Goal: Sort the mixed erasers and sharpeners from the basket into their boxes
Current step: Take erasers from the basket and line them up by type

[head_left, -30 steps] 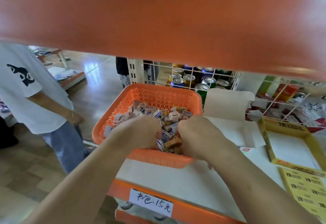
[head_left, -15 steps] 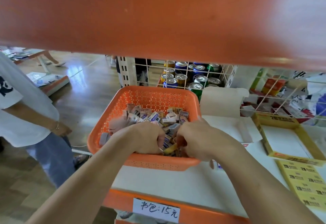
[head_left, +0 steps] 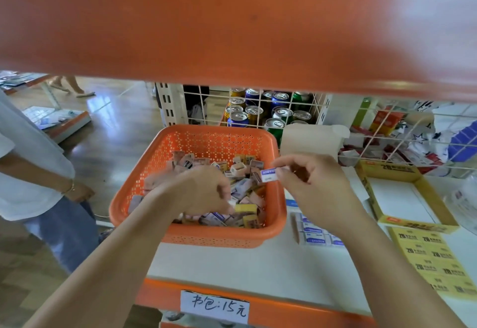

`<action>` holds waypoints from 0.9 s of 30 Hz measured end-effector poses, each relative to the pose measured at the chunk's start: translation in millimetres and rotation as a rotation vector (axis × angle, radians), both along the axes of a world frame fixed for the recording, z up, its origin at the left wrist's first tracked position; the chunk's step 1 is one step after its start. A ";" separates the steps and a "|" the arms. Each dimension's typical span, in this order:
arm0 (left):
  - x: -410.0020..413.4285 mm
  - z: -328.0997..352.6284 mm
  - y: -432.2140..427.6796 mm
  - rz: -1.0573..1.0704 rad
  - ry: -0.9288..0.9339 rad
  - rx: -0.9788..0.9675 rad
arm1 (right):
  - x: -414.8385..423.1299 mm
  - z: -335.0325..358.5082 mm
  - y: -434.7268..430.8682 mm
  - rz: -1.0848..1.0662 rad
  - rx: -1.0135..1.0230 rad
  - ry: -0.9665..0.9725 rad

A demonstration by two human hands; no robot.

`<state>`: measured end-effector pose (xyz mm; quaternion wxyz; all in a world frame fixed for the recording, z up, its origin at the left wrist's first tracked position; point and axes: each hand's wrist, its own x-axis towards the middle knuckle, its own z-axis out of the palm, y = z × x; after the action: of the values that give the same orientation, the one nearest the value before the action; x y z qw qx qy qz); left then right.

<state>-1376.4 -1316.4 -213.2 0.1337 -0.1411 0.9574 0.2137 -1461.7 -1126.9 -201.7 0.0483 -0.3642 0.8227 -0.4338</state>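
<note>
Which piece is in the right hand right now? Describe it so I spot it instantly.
Find the orange basket on the white shelf. Over its right rim, the right hand pinches a small eraser. Unlike the heap below, it is held up in the air, white with a blue band.

Orange perforated basket (head_left: pixel 144 173), blue/white eraser (head_left: pixel 268 175), yellow box (head_left: pixel 371 193)

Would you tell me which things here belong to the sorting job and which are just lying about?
Job: orange basket, eraser pinched by right hand, left hand in the basket, row of erasers, yellow box.
Lying about: drink cans, price label, bystander.
</note>
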 end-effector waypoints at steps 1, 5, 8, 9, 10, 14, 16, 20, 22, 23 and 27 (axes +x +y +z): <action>0.7 2.6 2.2 0.028 0.106 0.038 | -1.7 -2.2 7.1 -0.044 -0.067 -0.084; 1.1 16.6 30.7 0.124 0.472 0.263 | -7.3 -9.8 35.4 -0.139 -0.314 -0.491; 0.5 26.0 65.0 0.133 0.550 0.417 | -12.6 -14.4 57.6 -0.088 -0.399 -0.647; 0.0 28.7 77.4 0.136 0.566 0.462 | -14.5 -15.6 65.0 -0.072 -0.406 -0.678; -0.9 30.4 89.8 0.144 0.583 0.513 | -16.5 -16.6 72.6 -0.070 -0.409 -0.703; -4.4 24.7 131.6 0.170 0.612 0.677 | -24.8 -19.7 102.3 -0.067 -0.382 -0.717; -6.6 16.3 148.5 0.154 0.604 0.680 | -27.8 -22.8 117.0 -0.053 -0.333 -0.696; -2.2 -4.9 170.7 0.202 0.590 0.689 | -30.9 -31.2 137.0 -0.044 -0.229 -0.649; 3.8 -19.3 176.8 0.231 0.544 0.661 | -32.1 -40.2 143.7 -0.082 -0.142 -0.594; 6.9 -26.9 179.5 0.247 0.512 0.635 | -32.4 -45.0 146.7 -0.090 -0.086 -0.551; 15.8 -49.7 184.8 0.398 0.413 0.552 | -26.2 -57.4 150.5 0.021 0.142 -0.309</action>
<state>-1360.6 -1131.6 -262.9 -0.0726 -0.2369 0.8245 0.5087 -1487.9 -976.4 -259.1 0.2042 -0.2973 0.8304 -0.4246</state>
